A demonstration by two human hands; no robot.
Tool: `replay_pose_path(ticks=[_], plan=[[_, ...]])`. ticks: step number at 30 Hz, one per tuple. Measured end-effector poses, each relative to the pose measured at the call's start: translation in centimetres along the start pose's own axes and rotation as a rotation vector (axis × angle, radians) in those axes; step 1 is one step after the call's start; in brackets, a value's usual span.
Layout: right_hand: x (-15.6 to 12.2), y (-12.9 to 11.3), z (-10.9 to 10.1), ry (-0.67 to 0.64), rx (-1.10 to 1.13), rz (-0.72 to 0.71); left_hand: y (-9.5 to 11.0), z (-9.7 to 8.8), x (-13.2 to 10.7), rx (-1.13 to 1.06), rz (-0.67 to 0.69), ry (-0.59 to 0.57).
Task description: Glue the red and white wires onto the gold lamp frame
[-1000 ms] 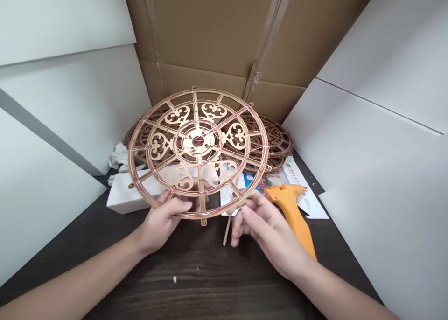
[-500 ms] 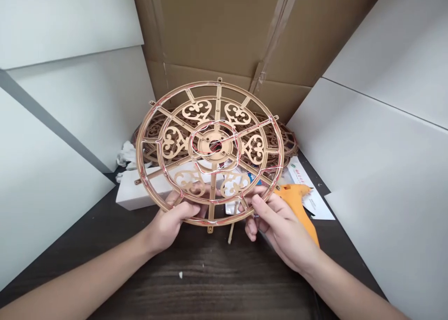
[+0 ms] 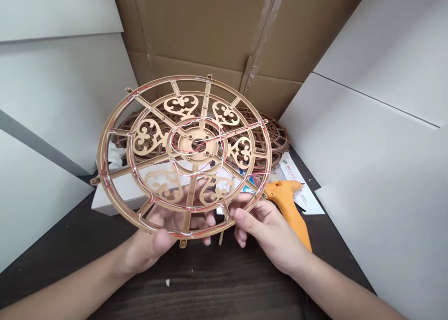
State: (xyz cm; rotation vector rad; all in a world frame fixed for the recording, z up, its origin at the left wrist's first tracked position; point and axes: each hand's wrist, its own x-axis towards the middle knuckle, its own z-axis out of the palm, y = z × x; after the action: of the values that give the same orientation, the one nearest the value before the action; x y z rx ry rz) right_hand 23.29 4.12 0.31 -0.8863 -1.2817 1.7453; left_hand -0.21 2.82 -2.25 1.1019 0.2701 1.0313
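Wheel is up off the table, between both hands, in front of the stack. In the last half second its left side swung nearer the camera and the left fingers fanned out beneath; looks like a re-grip. Left hand: loose grip, thumb at near rim, fingers spread. Right hand: half-curled, pinching rim. Red-and-white wires run along rings.
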Motion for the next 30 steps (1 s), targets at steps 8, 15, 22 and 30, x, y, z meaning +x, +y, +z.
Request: replay_pose_path(ticks=[8, 15, 22, 30], plan=[[0.0, -0.6, 0.6, 0.034, -0.056, -0.038, 1.0, 1.4, 0.8, 0.39, -0.265, 0.108], [-0.3, -0.1, 0.5, 0.106, 0.02, -0.033, 0.8, 1.0, 1.5, 0.008, -0.109, 0.256], [-0.1, 0.0, 0.2, 0.099, 0.009, 0.005, 1.1, 1.1, 1.5, -0.154, -0.046, 0.242], [-0.2, -0.2, 0.3, 0.051, 0.026, 0.011, 1.1, 1.4, 0.2, -0.133, -0.027, -0.012]])
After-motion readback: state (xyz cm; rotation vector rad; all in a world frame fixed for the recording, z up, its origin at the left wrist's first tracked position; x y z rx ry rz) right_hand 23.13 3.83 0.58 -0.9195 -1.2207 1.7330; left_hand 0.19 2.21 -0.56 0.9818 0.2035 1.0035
